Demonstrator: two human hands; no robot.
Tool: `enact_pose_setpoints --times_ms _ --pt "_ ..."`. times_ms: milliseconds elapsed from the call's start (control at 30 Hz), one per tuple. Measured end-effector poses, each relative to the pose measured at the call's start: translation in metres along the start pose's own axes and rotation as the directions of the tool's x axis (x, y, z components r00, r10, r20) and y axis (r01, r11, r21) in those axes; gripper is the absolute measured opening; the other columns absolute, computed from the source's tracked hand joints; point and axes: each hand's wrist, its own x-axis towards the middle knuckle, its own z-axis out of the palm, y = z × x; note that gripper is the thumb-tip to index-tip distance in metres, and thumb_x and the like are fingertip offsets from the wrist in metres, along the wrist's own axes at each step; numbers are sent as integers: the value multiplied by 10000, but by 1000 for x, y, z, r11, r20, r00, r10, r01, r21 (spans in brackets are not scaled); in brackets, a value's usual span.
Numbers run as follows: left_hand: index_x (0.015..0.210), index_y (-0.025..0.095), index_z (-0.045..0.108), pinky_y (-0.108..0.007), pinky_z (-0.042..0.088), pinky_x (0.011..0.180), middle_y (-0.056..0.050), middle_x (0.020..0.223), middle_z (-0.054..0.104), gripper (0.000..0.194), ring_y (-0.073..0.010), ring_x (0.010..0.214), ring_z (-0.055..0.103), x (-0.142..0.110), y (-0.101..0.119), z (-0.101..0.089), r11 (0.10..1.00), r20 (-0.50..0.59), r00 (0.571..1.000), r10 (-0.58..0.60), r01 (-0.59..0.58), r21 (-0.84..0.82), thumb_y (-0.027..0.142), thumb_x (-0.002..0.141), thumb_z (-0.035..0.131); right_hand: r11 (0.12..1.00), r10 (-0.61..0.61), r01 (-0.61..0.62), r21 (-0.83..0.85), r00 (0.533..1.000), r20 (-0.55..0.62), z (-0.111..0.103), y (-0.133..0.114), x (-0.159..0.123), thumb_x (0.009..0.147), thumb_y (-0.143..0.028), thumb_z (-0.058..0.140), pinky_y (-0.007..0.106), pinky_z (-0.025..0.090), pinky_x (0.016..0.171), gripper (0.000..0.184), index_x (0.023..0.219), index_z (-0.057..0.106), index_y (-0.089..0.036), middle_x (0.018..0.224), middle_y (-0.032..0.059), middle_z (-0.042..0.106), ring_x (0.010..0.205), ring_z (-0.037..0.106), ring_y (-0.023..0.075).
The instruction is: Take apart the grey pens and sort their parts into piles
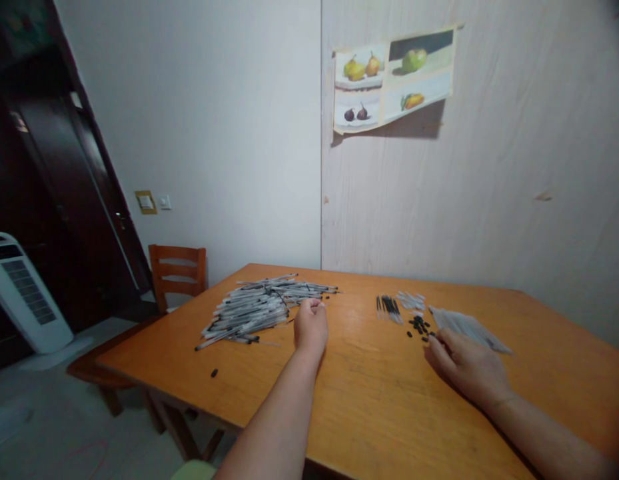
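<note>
My left hand (310, 327) is closed in a pinch just right of a large heap of clear pens with black ends (259, 303). Whatever its fingers hold, if anything, is hidden. My right hand (466, 363) has its thumb and fingers pressed together at the near edge of a small cluster of black pen plugs (419, 325). A dark bit shows at those fingertips, too small to name. Behind the plugs lie a row of slim black-and-clear pen parts (390, 309) and some short clear pieces (412, 301).
A bundle of clear tubes or a clear bag (466, 327) lies beyond my right hand on the wooden table (369, 393). One black plug (214, 373) sits alone at the left. A wooden chair (178, 272) stands past the left edge, and a wall (239, 167) behind.
</note>
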Motion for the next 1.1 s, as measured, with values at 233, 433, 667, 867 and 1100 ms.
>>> enact_pose_setpoints --times_ms 233,433,667,867,1100 --pt "979 249 682 -397 416 893 -86 1055 694 185 -284 1058 575 6 -11 -69 722 -60 966 251 -146 676 263 889 521 1000 19 -19 2 999 37 0 1 0 922 -452 501 303 325 572 327 698 575 -226 647 33 631 617 602 193" --pt "1005 255 715 -479 334 1051 -99 1320 606 227 -323 1294 434 14 -22 -107 542 -85 950 300 -96 835 241 857 544 999 36 -37 22 998 58 -2 -3 1 917 -448 503 303 314 557 320 699 575 -225 661 26 630 604 590 185" --pt "1054 244 725 -582 201 1137 -105 1478 512 295 -355 1441 289 24 -37 -124 424 -82 958 276 -45 905 220 846 517 998 27 -29 49 998 53 -2 -2 0 914 -443 492 308 307 564 313 705 586 -229 658 35 631 609 592 197" --pt "1060 255 722 -616 133 1160 -103 1506 490 298 -341 1473 245 25 -44 -124 407 -78 965 251 -32 913 244 870 493 997 39 -43 57 998 59 -2 -4 1 916 -447 491 306 311 573 323 697 577 -226 651 36 620 621 600 201" --pt "1054 241 717 -642 104 1158 -104 1506 488 295 -355 1469 249 26 -48 -124 394 -68 962 264 -43 918 256 881 479 998 24 -27 65 999 41 -2 -3 1 912 -437 491 306 320 572 315 704 589 -222 661 46 634 613 606 204"
